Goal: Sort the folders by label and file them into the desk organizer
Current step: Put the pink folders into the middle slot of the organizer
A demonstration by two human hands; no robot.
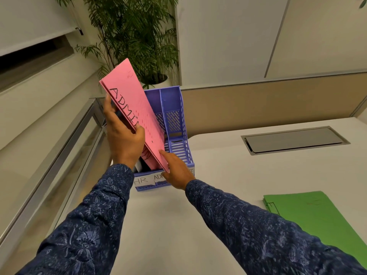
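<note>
Pink card first: my left hand (124,139) grips the pink folder (129,92) by its left edge, fingers curled round it, just below the written ADMIN. It leans to the far left, its lower end down in the purple organizer (174,116), above the tag that begins AD, right of the HR tag; I cannot tell how deep it sits. My right hand (176,173) pinches its near corner, thumb on the face. Far right, a metal hatch (294,139) sits in the surface (218,175); green folders (317,219) lie near right.
</note>
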